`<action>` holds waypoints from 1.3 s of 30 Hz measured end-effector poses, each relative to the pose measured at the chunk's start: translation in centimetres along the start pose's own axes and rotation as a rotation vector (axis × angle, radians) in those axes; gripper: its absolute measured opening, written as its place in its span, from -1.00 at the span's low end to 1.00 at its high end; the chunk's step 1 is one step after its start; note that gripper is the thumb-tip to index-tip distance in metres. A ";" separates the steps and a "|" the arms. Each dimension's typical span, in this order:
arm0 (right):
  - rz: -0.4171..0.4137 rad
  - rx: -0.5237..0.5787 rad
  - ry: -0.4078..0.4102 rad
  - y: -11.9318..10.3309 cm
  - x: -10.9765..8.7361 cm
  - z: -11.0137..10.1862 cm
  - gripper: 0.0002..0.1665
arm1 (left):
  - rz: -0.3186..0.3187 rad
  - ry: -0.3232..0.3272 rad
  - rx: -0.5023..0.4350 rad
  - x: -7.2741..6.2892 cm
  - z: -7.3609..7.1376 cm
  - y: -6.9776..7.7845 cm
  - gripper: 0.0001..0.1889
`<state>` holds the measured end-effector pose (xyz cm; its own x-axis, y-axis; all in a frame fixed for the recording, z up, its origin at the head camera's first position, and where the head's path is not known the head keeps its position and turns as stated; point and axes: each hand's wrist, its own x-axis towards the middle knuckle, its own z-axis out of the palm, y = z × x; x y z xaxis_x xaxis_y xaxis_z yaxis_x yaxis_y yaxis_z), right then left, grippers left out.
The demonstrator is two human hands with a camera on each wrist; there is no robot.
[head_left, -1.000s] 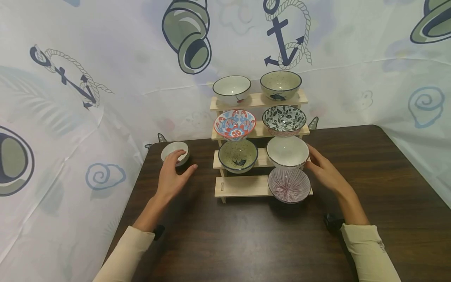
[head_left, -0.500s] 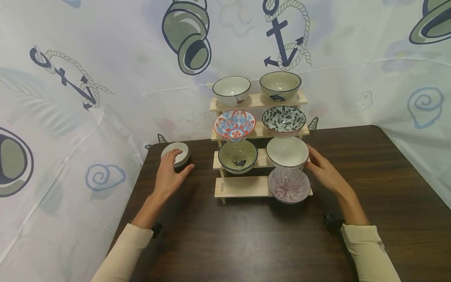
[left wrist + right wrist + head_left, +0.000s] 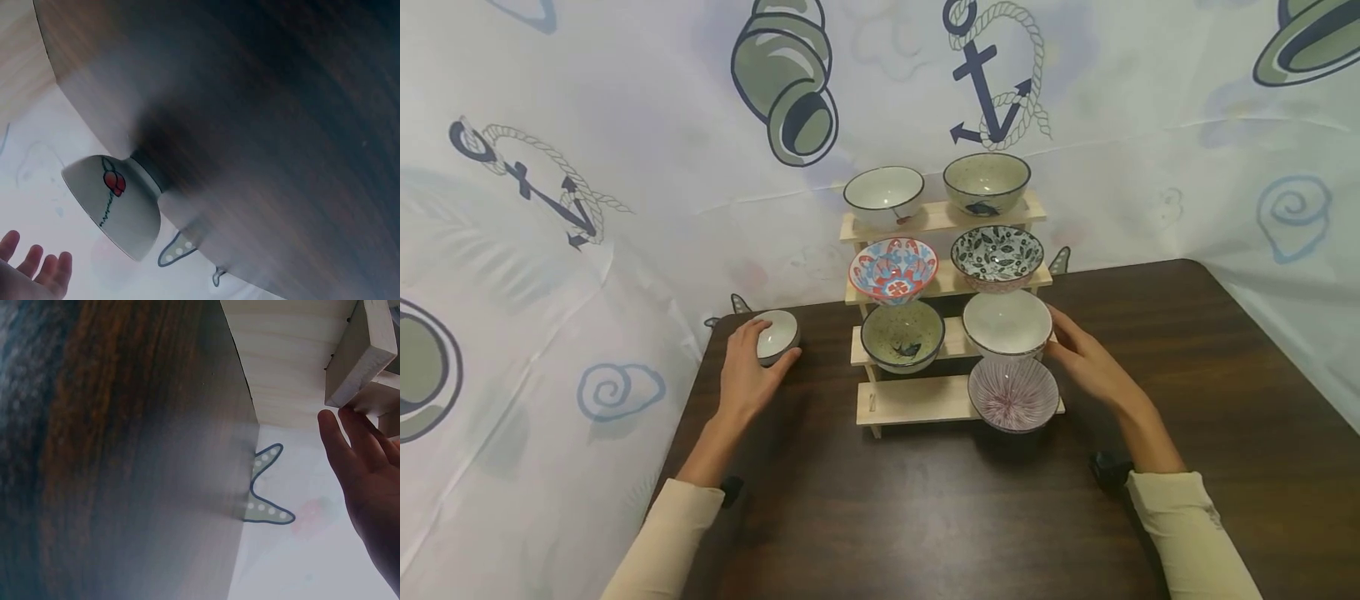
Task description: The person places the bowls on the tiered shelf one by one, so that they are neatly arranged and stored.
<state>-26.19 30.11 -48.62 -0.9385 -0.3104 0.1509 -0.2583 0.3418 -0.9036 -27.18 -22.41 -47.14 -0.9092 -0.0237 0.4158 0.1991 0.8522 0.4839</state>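
Observation:
At the table's left stands a small white bowl (image 3: pixel 778 335), with a red flower-like motif on its outside in the left wrist view. My left hand (image 3: pixel 745 375) is spread beside it, fingers at its left rim and thumb at its front. The left wrist view shows the fingertips (image 3: pixel 62 269) apart from the bowl. A wooden tiered stand (image 3: pixel 917 402) carries several bowls. My right hand (image 3: pixel 1093 367) is at its right side, by a white bowl (image 3: pixel 1007 323), fingers extended. In the right wrist view the fingertips (image 3: pixel 328 419) are against or just beside the stand's wooden end (image 3: pixel 359 356).
A purple-streaked bowl (image 3: pixel 1013 393) sits on the lowest tier's right. Above are a green fish bowl (image 3: pixel 902 335), a red-blue bowl (image 3: pixel 893 268), a black-leaf bowl (image 3: pixel 997 255), and on top a white (image 3: pixel 883 193) and an olive bowl (image 3: pixel 987 183). Printed cloth (image 3: pixel 647 100) hangs behind.
My left hand has moved slightly left, from over the small bowl to around its left side. The head view has shifted a little. My right hand stays at the stand.

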 end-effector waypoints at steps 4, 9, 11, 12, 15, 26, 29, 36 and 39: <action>0.004 -0.008 -0.013 -0.1 0.4 0.1 -0.18 | -0.034 0.010 0.020 0.1 -0.3 -0.7 -0.20; -0.003 -0.006 -0.024 0.0 0.6 0.4 -0.20 | -0.058 0.021 0.034 0.2 -0.3 -1.5 -0.18; -0.010 -0.003 -0.027 0.1 0.6 0.4 -0.21 | -0.061 0.023 0.036 0.3 -0.3 -1.8 -0.16; -0.013 -0.003 -0.027 0.2 0.6 0.5 -0.22 | -0.061 0.024 0.037 0.4 -0.3 -2.0 -0.15; -0.015 0.003 -0.025 0.3 0.4 0.5 -0.21 | -0.057 0.018 0.046 0.8 -0.1 -2.6 -0.13; -0.011 -0.013 0.000 0.4 0.0 0.2 -0.18 | -0.073 -0.008 0.084 2.3 0.6 -3.9 -0.04; -0.005 -0.007 -0.001 0.4 0.0 0.2 -0.17 | -0.078 -0.017 0.087 2.4 0.9 -4.2 -0.02; -0.014 0.001 -0.002 0.5 0.0 0.3 -0.18 | -0.103 -0.050 0.092 2.6 1.2 -4.5 0.01; -0.020 0.001 0.002 0.5 0.1 0.3 -0.19 | -0.110 -0.058 0.090 2.7 1.3 -4.5 0.02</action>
<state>-26.37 30.00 -49.12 -0.9336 -0.3153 0.1701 -0.2770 0.3342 -0.9009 -31.04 -25.65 -49.25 -0.9439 -0.0917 0.3173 0.0654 0.8897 0.4518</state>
